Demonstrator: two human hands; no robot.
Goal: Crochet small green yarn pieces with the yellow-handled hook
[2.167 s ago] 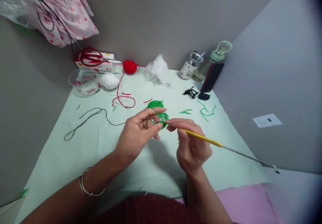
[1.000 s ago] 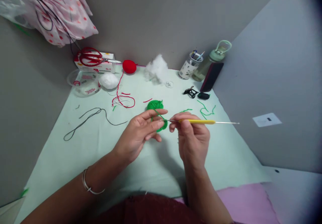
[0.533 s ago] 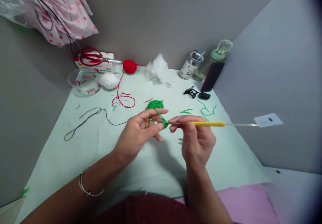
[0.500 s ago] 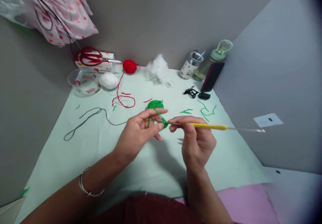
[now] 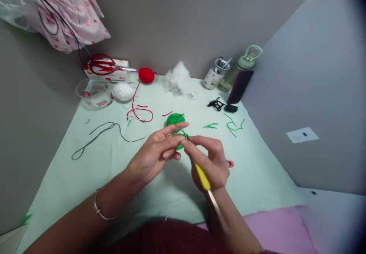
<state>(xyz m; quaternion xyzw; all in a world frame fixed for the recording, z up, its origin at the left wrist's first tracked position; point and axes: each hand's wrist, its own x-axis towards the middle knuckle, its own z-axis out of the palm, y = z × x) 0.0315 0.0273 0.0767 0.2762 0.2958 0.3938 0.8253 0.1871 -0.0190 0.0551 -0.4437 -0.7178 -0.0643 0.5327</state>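
The fingers [image 5: 177,127] of the left hand [image 5: 153,158] are pressed together round a small green crochet piece [image 5: 179,146], thumb below and forefinger stretched out above it, with a green strand [image 5: 183,132] crossing over the forefinger. Touching it from the right, the right hand [image 5: 211,164] pinches a crochet hook [image 5: 202,176] close to its working end, fingertips bunched tight on the shaft (the tip itself is too small to make out among the yarn). The hook's long axis runs from the green piece at the far left back toward the person's body at the near right, the yellow grip lying across the palm and the bare metal tail passing over the wrist. So the piece sits between the two hands, above the middle of the tabletop [image 5: 85,178], held by the left and met head-on by the hook.

Just beyond the fingers lies the green yarn ball [image 5: 174,119], the strand leading back to it. Farther out: green snippets [image 5: 233,125] to the right, a small red ring [image 5: 230,163] beside the right hand, a looped red thread [image 5: 140,114] and a black cord [image 5: 100,135] to the left. Along the far edge stand a red yarn ball [image 5: 146,75], a white yarn ball [image 5: 123,91], a tuft of stuffing [image 5: 177,78], red-handled scissors [image 5: 100,64] on a box (lettering unreadable), a pen jar [image 5: 214,77] and a water bottle [image 5: 243,66].
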